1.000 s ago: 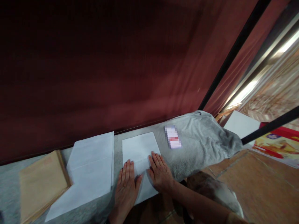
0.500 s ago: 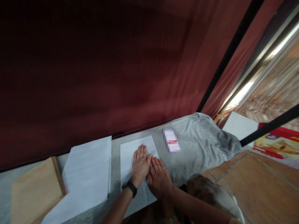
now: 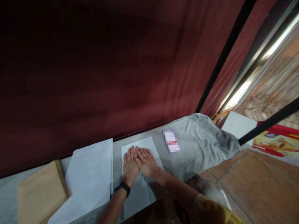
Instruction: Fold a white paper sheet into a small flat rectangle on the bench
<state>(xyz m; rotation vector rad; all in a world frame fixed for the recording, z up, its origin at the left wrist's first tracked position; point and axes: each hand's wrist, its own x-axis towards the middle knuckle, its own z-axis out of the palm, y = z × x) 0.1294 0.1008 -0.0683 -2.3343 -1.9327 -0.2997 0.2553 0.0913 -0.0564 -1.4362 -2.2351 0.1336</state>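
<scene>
A white sheet of paper [image 3: 136, 196] lies on the grey cloth, with a faint crease line in its lower part. Flat on its upper half rests my left hand [image 3: 130, 165], fingers stretched out, a black band on the wrist. My right hand [image 3: 147, 161] lies beside it, palm down, its fingers extended and its thumb side against the left hand. Neither hand grasps anything. Left of this sheet is a stack of white paper [image 3: 90, 177]. A phone-like object [image 3: 171, 141], pixelated, lies to the right of the hands.
Brown paper envelopes or sheets [image 3: 42, 193] are piled at the far left. The grey cloth [image 3: 198, 143] covers the narrow surface, bunched at its right end. Behind hangs a dark red curtain [image 3: 116, 68]. Black poles [image 3: 224, 59] and a red-yellow printed box [image 3: 277, 143] stand right, over a tiled floor.
Both hands have moved on the sheet: the left slightly leftward, the right up and left to the left hand's side. The view has shifted slightly.
</scene>
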